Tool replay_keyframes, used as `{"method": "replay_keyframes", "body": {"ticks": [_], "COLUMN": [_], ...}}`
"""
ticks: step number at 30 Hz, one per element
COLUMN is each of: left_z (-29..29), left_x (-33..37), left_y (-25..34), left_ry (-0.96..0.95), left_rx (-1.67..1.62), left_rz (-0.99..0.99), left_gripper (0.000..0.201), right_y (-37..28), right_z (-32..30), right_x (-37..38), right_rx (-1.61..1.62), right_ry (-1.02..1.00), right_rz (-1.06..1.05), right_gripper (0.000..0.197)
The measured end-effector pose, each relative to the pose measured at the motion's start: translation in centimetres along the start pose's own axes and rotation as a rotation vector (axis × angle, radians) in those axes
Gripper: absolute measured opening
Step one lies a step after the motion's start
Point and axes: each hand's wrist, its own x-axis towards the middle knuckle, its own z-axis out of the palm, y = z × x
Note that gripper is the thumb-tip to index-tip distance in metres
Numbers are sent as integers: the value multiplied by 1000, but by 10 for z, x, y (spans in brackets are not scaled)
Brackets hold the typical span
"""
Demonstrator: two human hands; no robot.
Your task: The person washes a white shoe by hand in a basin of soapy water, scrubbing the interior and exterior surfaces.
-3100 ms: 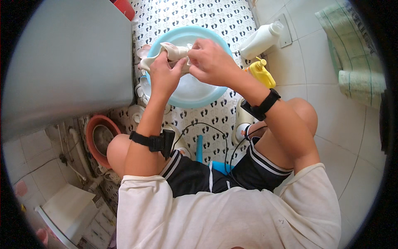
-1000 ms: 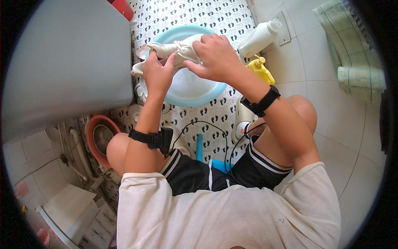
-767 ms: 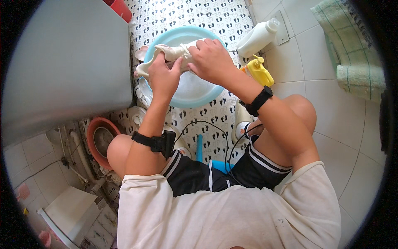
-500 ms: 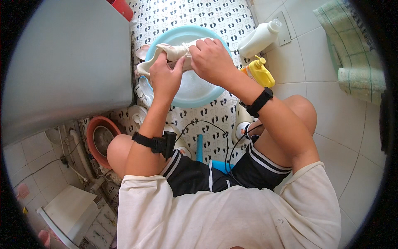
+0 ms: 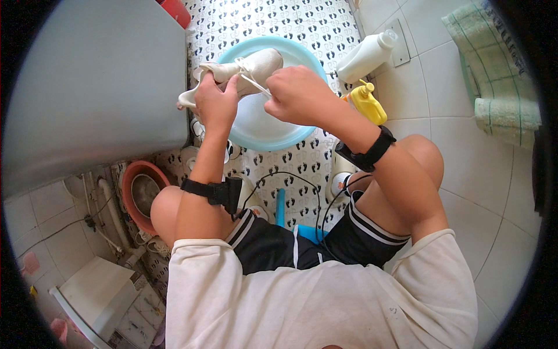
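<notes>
A white sneaker [image 5: 263, 63] is held over a light blue basin [image 5: 290, 139], its toe pointing away to the right. My left hand [image 5: 216, 103] is closed around the heel end of the shoe. White shoelace [image 5: 254, 83] runs taut from the shoe's front to my right hand [image 5: 296, 96], whose fingers pinch it. The basin stands on the floor with whitish, cloudy water in it. Part of the shoe's side is hidden behind my left hand.
Right of the basin stand a white bottle [image 5: 366, 57] and a yellow pump bottle [image 5: 367, 103], near the tiled wall. A large grey metallic panel [image 5: 99, 81] borders the left side. Below it sits a reddish-brown pot [image 5: 129, 174]. A checked towel [image 5: 505, 116] hangs at the right.
My right hand has moved off the shoe toward me, drawing the lace out tight. The sneaker and my left hand have shifted a little left, and the toe now shows.
</notes>
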Motion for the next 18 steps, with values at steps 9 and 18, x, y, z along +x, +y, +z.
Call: {"method": "replay_keyframes", "body": {"ticks": [9, 18], "left_z": [10, 15], "left_x": [-13, -22], "left_y": [11, 27], "left_ry": [-1, -60], "left_rx": [-183, -195], "left_rz": [74, 86], "left_gripper": [29, 30], "right_y": [13, 12], "right_z": [16, 30], "right_x": [0, 5], "right_rx": [-17, -11], "right_ry": [199, 302], "right_rz": [27, 34], "right_gripper": [27, 19]}}
